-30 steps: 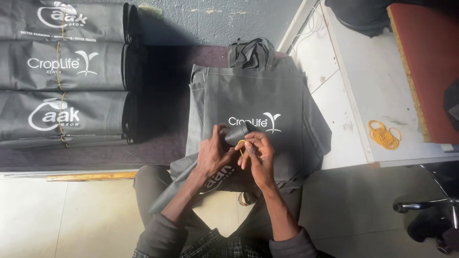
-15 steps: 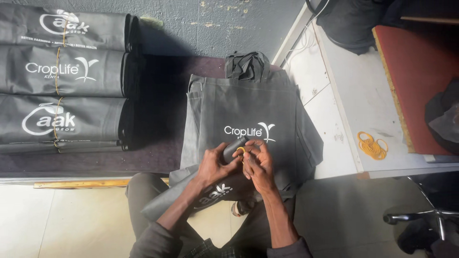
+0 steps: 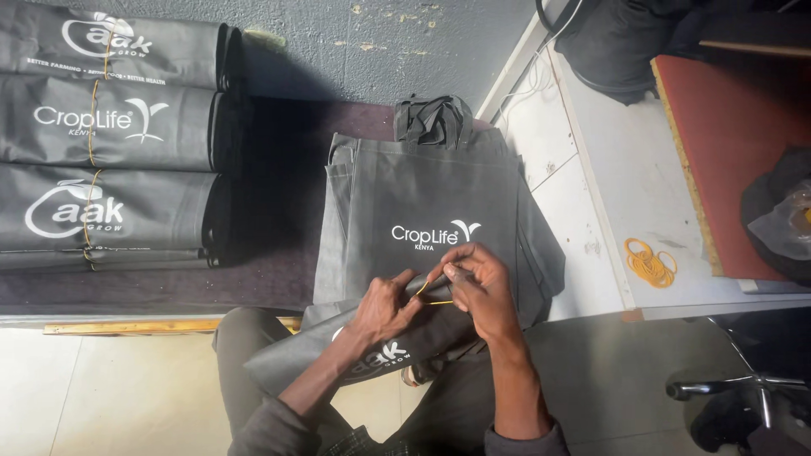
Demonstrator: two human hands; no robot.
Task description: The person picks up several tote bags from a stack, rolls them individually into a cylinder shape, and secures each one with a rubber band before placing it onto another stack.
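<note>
Yellow rubber band (image 3: 432, 295) pinched taut between left hand (image 3: 384, 308) and right hand (image 3: 477, 283), probably to cinch the rolled grey bag (image 3: 338, 350); spare bands (image 3: 649, 262) at 3 o'clock.

This looked like a small workshop or packing room where printed cloth bags were bundled in bulk. Stacks of folded dark grey bags (image 3: 110, 135), each tied with a thin yellow band, lay side by side on a purple mat (image 3: 279, 279) against a rough, chipped grey wall (image 3: 380, 42). A further pile of the same bags (image 3: 431, 211) sat in front of the seated person. A white desk (image 3: 583, 169) carried a loose heap of yellow rubber bands (image 3: 649, 263) and a red board (image 3: 726, 143). A swivel chair base (image 3: 743, 388) stood on the pale tiled floor (image 3: 110, 388).
</note>
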